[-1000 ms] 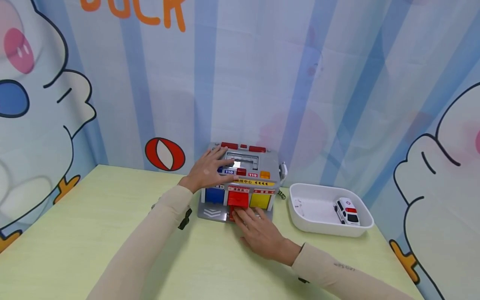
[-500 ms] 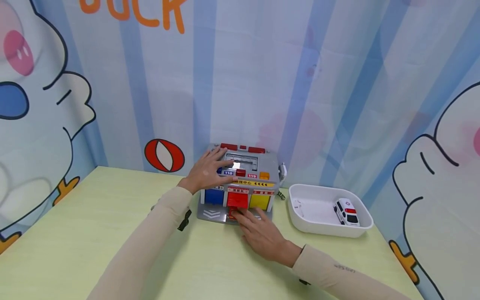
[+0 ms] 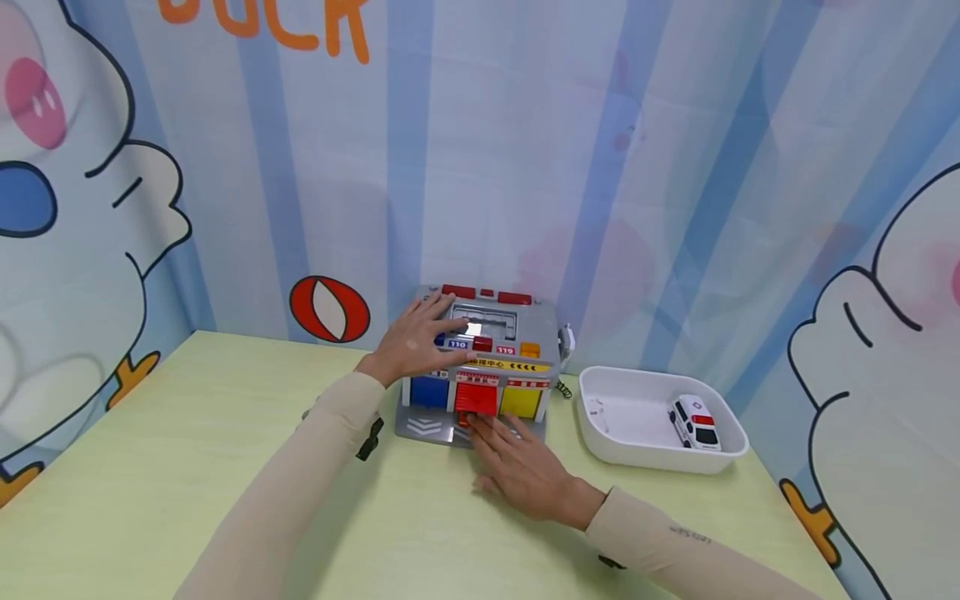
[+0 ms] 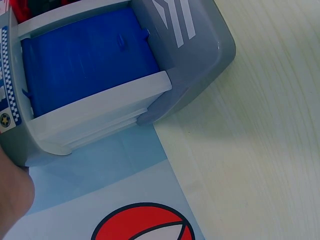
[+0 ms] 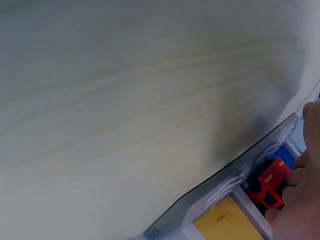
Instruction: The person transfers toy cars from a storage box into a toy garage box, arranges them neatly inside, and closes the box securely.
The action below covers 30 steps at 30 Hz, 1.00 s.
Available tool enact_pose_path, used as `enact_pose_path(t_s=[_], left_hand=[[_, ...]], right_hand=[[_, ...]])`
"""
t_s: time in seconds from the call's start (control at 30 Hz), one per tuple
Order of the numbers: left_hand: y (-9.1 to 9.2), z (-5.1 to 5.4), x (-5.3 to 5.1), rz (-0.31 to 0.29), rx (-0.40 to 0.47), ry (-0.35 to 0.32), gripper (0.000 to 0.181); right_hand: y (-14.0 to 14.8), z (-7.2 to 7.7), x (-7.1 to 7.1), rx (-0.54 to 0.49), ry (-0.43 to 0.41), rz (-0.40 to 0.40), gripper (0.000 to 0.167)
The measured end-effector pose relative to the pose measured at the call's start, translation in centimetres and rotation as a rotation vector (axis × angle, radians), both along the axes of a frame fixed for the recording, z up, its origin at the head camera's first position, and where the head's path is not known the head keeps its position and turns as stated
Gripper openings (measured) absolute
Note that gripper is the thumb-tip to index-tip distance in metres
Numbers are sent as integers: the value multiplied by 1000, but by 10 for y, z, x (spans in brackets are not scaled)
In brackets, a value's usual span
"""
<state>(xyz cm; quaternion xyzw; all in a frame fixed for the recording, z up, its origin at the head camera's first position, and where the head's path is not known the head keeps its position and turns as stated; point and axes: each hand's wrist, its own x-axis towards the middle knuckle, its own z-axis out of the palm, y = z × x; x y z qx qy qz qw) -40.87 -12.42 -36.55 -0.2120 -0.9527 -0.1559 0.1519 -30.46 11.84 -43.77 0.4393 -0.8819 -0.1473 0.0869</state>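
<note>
Right grip point(image 3: 521, 471), extended, touches red car point(image 5: 274, 177) — left grip point(image 3: 415, 343) spread on toy garage point(image 3: 510, 367).

right hand point(image 3: 525, 471) in the way of a red toy car point(image 5: 274, 172)
from here its fingers cover much of the car, so how far that sits under the red door point(image 3: 476, 398) is hidden; the left hand point(image 3: 415, 343) blocks part of the toy station's roof point(image 3: 536, 315). the left wrist view crops the station and that hand, the right wrist view cuts off the other hand and blurs the desk point(image 5: 125, 150). orange letters point(image 3: 332, 33) are chopped by the head view's top edge, both sleeves point(image 3: 292, 483) by its bottom, and the right sleeve's print point(image 3: 688, 534) is too small to read.
</note>
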Motion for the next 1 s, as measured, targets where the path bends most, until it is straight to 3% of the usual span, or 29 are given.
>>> enact_pose_path(t_s=[0.2, 0.6, 1.0], left_hand=[[0, 0, -1, 1, 4, -13, 74], [0, 1, 0, 1, 4, -15, 73], [-1, 0, -1, -3, 13, -27, 74]], right_hand=[[-2, 1, 1, -36, -68, -13, 72], [-5, 1, -2, -83, -125, -41, 74], [-5, 2, -13, -72, -132, -61, 77]])
